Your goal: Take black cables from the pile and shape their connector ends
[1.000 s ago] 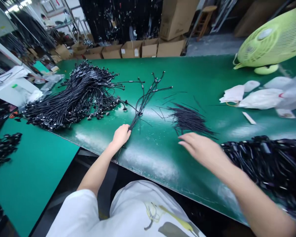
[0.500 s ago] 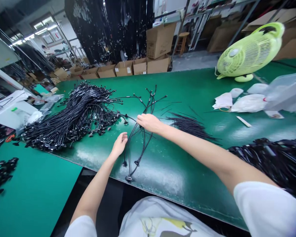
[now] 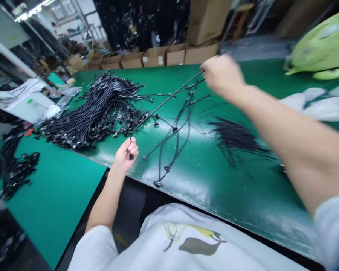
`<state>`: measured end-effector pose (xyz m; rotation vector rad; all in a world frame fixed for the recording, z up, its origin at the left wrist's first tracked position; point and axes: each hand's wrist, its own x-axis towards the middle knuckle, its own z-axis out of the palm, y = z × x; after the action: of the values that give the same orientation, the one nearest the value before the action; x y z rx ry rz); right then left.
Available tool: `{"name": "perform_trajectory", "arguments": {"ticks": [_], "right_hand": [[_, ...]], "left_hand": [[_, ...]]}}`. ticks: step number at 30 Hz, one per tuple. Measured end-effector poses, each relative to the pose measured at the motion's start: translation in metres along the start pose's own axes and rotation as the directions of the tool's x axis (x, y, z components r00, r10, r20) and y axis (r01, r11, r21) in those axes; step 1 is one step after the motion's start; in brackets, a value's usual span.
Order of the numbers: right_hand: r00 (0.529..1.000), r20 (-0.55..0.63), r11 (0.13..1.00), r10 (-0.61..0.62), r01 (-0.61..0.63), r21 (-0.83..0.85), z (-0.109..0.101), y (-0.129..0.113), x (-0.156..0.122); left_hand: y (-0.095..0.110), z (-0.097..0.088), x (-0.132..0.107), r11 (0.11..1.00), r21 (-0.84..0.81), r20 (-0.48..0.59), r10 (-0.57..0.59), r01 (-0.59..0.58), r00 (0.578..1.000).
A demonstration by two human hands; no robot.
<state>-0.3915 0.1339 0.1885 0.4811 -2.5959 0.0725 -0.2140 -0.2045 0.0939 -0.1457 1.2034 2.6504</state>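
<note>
Now the person's left hand [image 3: 126, 155] is closing around a small black connector [image 3: 130, 156], while the blurred right hand [image 3: 222, 74] is clenching a thin black cable [image 3: 169, 98] that is stretching above the green workbench mat [image 3: 244, 195]; more branched cables [image 3: 173, 150] are lying just below it on the mat; a big heap of black cables [image 3: 93, 113] is sitting on the left, and a bunch of short black wires [image 3: 234, 137] is lying on the right.
</note>
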Motion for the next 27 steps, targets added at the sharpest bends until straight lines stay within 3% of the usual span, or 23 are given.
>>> {"name": "perform_trajectory", "arguments": {"ticks": [3, 5, 7, 9, 10, 12, 13, 14, 16, 18, 21, 24, 27], "right_hand": [[0.992, -0.086, 0.995, 0.094, -0.097, -0.023, -0.029, 0.007, -0.004], [0.991, 0.016, 0.98, 0.131, -0.127, -0.151, -0.042, 0.003, -0.02], [0.958, 0.23, 0.948, 0.171, -0.096, -0.305, -0.047, -0.01, -0.048], [0.865, 0.48, 0.938, 0.146, 0.033, -0.344, -0.045, -0.032, -0.086], [0.797, 0.598, 0.953, 0.081, 0.113, -0.28, -0.043, -0.046, -0.107], [0.648, 0.742, 0.97, -0.171, 0.243, 0.012, -0.039, -0.075, -0.144], [0.616, 0.728, 0.949, -0.301, 0.265, 0.167, -0.039, -0.089, -0.157], [0.619, 0.682, 0.921, -0.389, 0.267, 0.283, -0.04, -0.101, -0.166], [0.706, 0.559, 0.89, -0.436, 0.244, 0.386, -0.046, -0.112, -0.169], [0.798, 0.479, 0.909, -0.365, 0.193, 0.37, -0.052, -0.102, -0.162], [0.832, 0.462, 0.918, -0.307, 0.13, 0.374, -0.049, -0.061, -0.156], [0.854, 0.439, 0.881, -0.279, 0.046, 0.47, -0.031, -0.018, -0.168], [0.917, 0.371, 0.81, -0.145, -0.105, 0.576, -0.012, 0.005, -0.188]], "left_hand": [[0.003, -0.008, -0.009, 0.998, -0.063, -0.08, -0.021, 0.016, 0.997], [0.001, -0.012, -0.012, 1.0, 0.016, -0.11, 0.013, -0.011, 0.994], [-0.004, -0.013, -0.013, 0.975, 0.202, -0.125, 0.122, -0.095, 0.985], [-0.013, -0.008, -0.012, 0.858, 0.467, -0.076, 0.281, -0.214, 0.957], [-0.02, -0.002, -0.011, 0.752, 0.597, -0.01, 0.355, -0.279, 0.935], [-0.039, 0.014, -0.009, 0.507, 0.762, 0.187, 0.424, -0.403, 0.886], [-0.05, 0.024, -0.01, 0.415, 0.788, 0.291, 0.399, -0.454, 0.87], [-0.061, 0.034, -0.012, 0.37, 0.793, 0.375, 0.329, -0.484, 0.866], [-0.079, 0.049, -0.017, 0.419, 0.785, 0.447, 0.125, -0.456, 0.886], [-0.086, 0.057, -0.023, 0.552, 0.772, 0.416, -0.062, -0.316, 0.907], [-0.071, 0.052, -0.026, 0.786, 0.618, 0.353, -0.249, -0.025, 0.902], [-0.044, 0.041, -0.027, 0.953, 0.27, 0.292, -0.217, 0.137, 0.932], [-0.027, 0.034, -0.028, 0.995, 0.007, 0.136, -0.103, 0.102, 0.985]]}}
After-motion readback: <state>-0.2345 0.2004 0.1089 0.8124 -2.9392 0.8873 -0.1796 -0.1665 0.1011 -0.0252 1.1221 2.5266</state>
